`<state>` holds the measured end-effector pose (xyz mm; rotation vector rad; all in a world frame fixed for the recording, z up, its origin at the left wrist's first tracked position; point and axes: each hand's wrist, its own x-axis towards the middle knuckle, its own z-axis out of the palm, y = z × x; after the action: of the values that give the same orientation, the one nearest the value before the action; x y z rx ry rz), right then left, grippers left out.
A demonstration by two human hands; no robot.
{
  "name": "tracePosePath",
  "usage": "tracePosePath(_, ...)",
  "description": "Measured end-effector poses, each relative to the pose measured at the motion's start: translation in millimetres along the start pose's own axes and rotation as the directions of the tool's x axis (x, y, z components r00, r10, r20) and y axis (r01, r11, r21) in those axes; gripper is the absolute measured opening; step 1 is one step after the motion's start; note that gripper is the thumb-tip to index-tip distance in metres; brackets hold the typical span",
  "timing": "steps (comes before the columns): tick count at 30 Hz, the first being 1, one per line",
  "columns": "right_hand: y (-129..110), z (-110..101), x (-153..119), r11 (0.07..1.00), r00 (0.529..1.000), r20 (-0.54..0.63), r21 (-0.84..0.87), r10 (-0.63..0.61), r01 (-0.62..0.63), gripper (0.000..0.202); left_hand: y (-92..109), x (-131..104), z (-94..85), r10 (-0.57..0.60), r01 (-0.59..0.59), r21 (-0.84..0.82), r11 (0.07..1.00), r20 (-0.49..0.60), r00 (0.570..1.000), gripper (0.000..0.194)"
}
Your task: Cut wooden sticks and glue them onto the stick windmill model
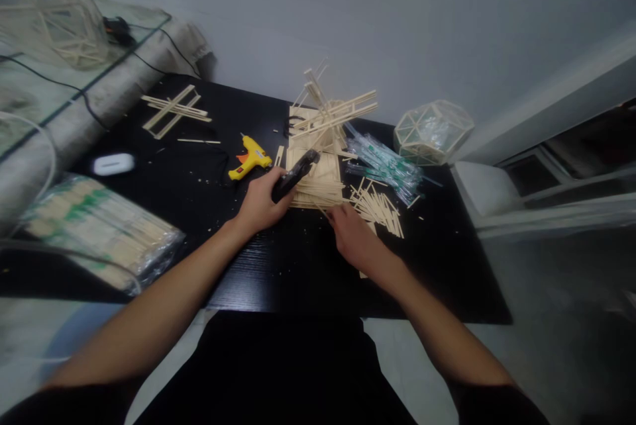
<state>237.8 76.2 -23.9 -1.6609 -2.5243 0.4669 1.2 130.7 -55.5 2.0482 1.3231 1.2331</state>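
My left hand (pixel 263 201) is closed around a black hand tool (pixel 295 175) whose exact kind I cannot make out; its head points up and to the right over a light wooden board (pixel 318 161). On the near part of the board lies a row of thin wooden sticks (pixel 318 194). My right hand (pixel 352 230) is closed at the near right end of these sticks, its fingertips pinching what looks like a thin wooden stick, mostly hidden. A bundle of longer sticks (pixel 342 114) rests crosswise on the far part of the board.
A yellow glue gun (pixel 250 158) lies left of the board. To the right are short cut sticks (pixel 380 210), clear plastic wrappers (pixel 387 163) and a stick-frame polyhedron (pixel 434 130). Packaged sticks (pixel 99 230), a white case (pixel 114 164) and crossed sticks (pixel 173 110) lie at left.
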Motion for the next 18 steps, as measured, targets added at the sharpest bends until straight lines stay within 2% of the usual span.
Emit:
tracePosePath(3, 4, -5, -11, 0.987, 0.991, 0.022, 0.098, 0.128, -0.130, 0.019, -1, 0, 0.8, 0.019, -0.019, 0.003, 1.000, -0.004, 1.000, 0.009)
tracePosePath(8, 0, -1, -17, 0.967, 0.974, 0.017, 0.111, 0.227, -0.228, 0.032, -2, 0, 1.3, 0.056, -0.056, 0.008, 0.998, 0.002, 0.998, 0.009)
tracePosePath(14, -8, 6, -16, 0.966, 0.970, -0.004, 0.085, 0.245, -0.244, 0.038, -3, -1, 1.4, 0.058, -0.058, 0.014, 0.998, 0.003, 0.998, 0.010)
tracePosePath(18, -8, 6, -21, 0.961, 0.967, 0.035, 0.107, 0.252, -0.254, 0.040, -4, -1, 2.0, 0.046, -0.046, 0.012, 0.999, 0.004, 0.999, 0.010)
